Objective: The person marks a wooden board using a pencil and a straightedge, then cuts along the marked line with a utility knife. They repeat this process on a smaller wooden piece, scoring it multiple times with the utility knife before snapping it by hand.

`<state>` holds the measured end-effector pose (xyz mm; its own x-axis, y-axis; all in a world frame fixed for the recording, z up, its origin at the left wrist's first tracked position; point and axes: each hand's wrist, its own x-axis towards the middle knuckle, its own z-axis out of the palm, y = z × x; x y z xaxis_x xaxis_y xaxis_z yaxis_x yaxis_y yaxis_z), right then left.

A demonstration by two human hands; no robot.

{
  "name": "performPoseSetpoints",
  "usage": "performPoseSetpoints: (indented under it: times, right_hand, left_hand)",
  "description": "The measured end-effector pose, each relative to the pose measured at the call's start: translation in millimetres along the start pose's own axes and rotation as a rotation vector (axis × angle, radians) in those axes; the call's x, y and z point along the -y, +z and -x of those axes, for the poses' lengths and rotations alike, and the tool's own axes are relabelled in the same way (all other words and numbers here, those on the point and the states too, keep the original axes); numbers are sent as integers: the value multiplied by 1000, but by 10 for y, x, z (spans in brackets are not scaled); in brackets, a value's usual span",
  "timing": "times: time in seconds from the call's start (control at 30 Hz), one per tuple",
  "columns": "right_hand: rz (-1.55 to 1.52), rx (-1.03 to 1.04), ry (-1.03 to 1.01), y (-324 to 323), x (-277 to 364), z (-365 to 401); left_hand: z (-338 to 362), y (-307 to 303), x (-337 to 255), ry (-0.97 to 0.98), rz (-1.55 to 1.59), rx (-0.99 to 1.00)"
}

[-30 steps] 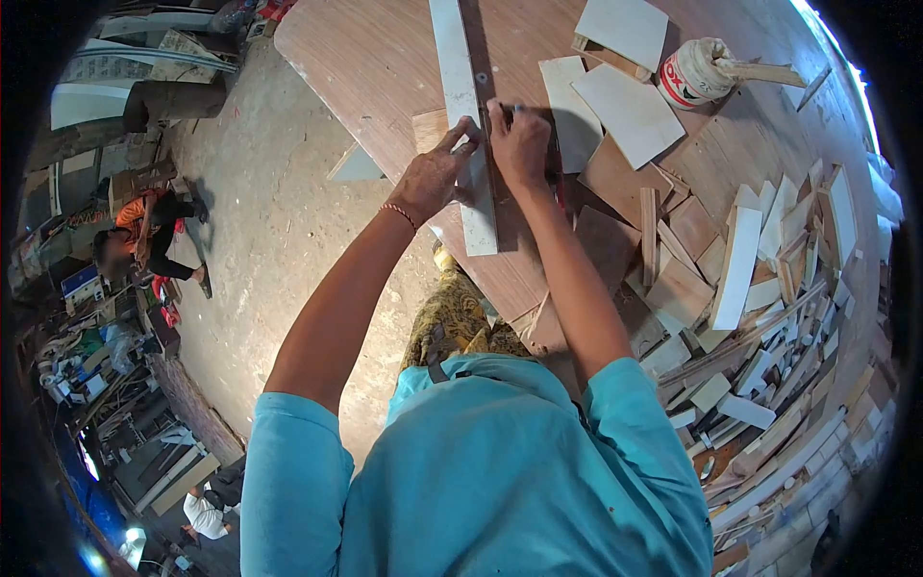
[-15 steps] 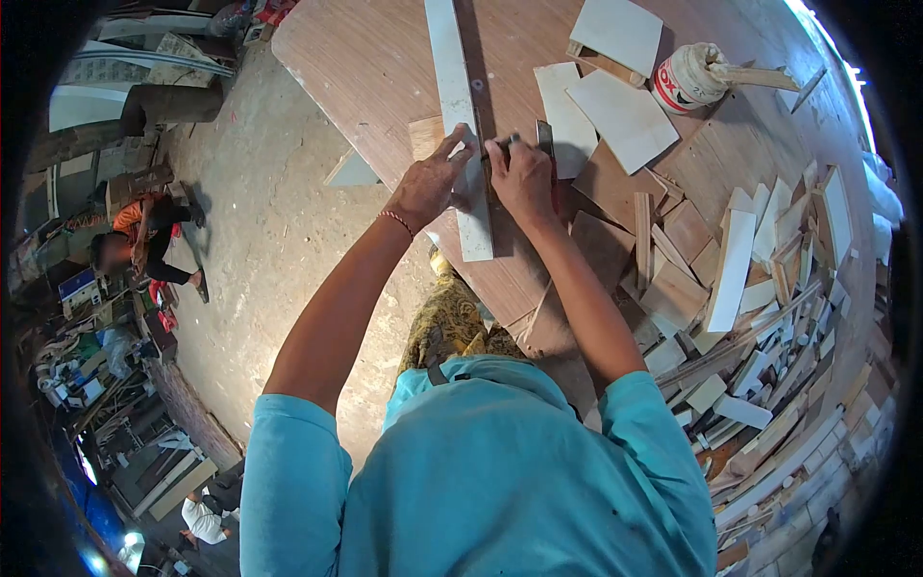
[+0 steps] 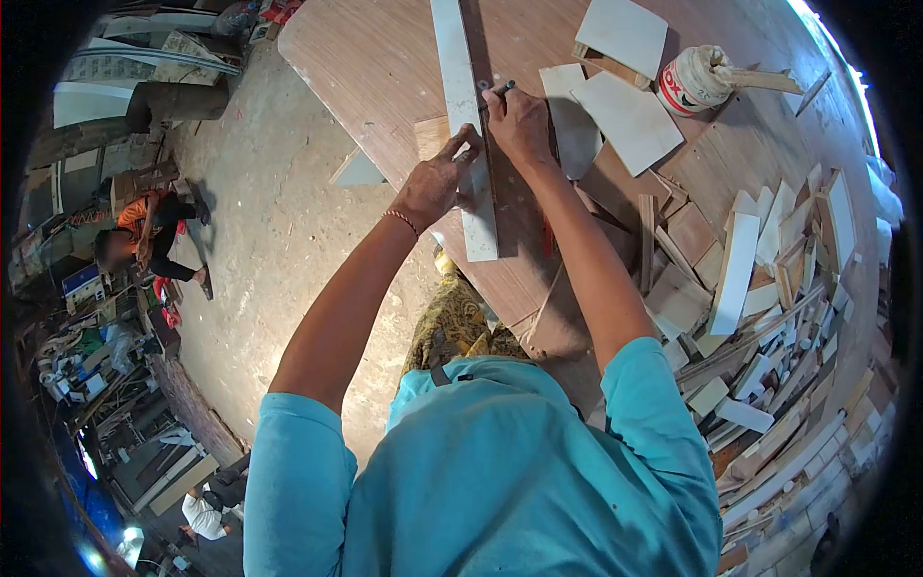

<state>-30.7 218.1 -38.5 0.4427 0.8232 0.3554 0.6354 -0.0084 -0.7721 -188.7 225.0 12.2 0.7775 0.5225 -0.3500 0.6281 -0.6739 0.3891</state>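
Note:
A long, narrow white board (image 3: 455, 77) lies on the wood-grain table (image 3: 375, 72). My left hand (image 3: 435, 183) grips its edges near the lower end, thumb and fingers on either side. To the right of the board, my right hand (image 3: 520, 125) holds a dark, slim pen-like tool (image 3: 503, 87) between thumb and fingers, close to the board's right edge. A small light wooden block (image 3: 433, 137) sits partly under the board, beside my left hand.
White panel pieces (image 3: 630, 120) and a white tub (image 3: 694, 81) with a wooden stick are at the upper right. Wood offcuts (image 3: 735, 269) pile up on the right. One person (image 3: 144, 236) is at the far left, another (image 3: 204, 514) at the lower left.
My right hand has moved up along the board's right edge with the pen-like tool. My left hand stays on the board.

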Motion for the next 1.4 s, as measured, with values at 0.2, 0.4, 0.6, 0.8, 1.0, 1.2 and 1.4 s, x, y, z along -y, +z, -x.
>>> performPoseSetpoints:
  times: [0.2, 0.4, 0.6, 0.8, 1.0, 1.2, 1.4]
  right_hand:
    - [-46, -8, -30, -172, 143, 478]
    - [-4, -20, 37, 68, 16, 75]
    - [-4, -51, -16, 97, -47, -5]
    - [7, -14, -13, -74, 53, 182]
    - [-120, 48, -59, -401, 263, 968]
    - [-77, 27, -31, -327, 222, 903]
    - [-162, 64, -43, -459, 293, 1051]
  left_hand:
    - [2, -38, -31, -36, 5, 12]
    - [25, -24, -49, 47, -48, -46]
    - [4, -16, -25, 26, -14, -38]
    - [-5, -14, -15, 23, -26, -3]
    - [23, 20, 12, 46, -21, -69]
    - [16, 4, -2, 10, 9, -29]
    - [27, 19, 16, 27, -40, -80]
